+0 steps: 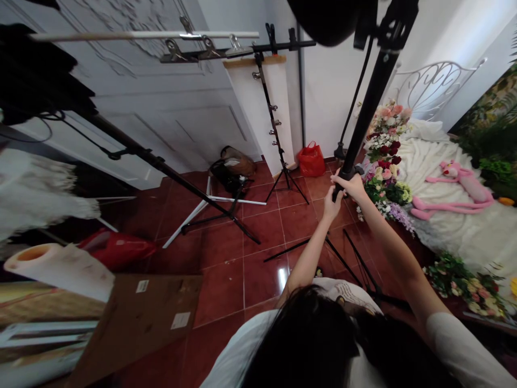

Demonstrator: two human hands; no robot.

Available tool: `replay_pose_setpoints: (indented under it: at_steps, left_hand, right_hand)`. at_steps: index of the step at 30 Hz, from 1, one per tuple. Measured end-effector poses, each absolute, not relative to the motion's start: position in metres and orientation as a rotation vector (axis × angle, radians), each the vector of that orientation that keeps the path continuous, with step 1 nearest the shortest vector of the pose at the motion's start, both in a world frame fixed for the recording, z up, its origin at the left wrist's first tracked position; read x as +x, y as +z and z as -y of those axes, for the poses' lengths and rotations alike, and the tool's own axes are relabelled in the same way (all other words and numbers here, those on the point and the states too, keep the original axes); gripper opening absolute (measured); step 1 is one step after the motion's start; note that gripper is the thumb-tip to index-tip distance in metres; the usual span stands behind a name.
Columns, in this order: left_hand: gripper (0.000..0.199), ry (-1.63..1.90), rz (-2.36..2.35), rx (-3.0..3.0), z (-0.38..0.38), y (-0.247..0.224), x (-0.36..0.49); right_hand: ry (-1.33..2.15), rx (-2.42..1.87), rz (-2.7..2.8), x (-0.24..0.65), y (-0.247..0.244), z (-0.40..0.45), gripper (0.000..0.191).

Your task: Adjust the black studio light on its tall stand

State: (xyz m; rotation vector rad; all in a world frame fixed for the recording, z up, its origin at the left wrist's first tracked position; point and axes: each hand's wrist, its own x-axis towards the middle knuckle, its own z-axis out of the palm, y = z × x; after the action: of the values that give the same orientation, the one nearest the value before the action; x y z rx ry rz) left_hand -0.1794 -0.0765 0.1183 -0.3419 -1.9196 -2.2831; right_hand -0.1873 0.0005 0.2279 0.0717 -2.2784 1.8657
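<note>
Both of my hands are on a black light stand (369,94) that rises in front of me, with a dark lamp head (333,16) near its top. Closed round the pole at a collar with a knob is my right hand (352,186). My left hand (333,202) grips the same pole just below and to the left, touching the right one. Fingers partly cover the collar. A black cord (361,89) hangs alongside the pole, ending in a small dark box (340,152). The stand's legs (335,252) spread over the red tiles, partly hidden by my arms.
Left, another black stand (161,164) leans across. A clip stand (270,102) carries a white backdrop (250,91) by the wall, beside a red bag (311,160). Flowers (385,167) and a pink plush toy (468,186) adorn a white-draped bed (480,231). A cardboard sheet (149,307) lies lower left.
</note>
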Motion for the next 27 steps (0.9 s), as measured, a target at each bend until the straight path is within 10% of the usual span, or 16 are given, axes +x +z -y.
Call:
replay_pose_setpoints:
  at_steps: [13, 19, 27]
  left_hand:
    - [0.077, -2.397, 1.897, -0.399, 0.068, 0.107, -0.203]
    - [0.076, -2.413, 1.884, -0.358, 0.067, 0.109, -0.200]
    - [0.077, -2.384, 1.897, -0.344, 0.071, 0.117, -0.197]
  right_hand:
    - [1.754, 0.215, 2.207, -0.192, 0.272, 0.000, 0.041]
    - [1.799, 0.427, 2.220, -0.168, 0.226, -0.049, 0.064]
    - [1.157, 0.457, 2.683, -0.132, 0.151, -0.074, 0.047]
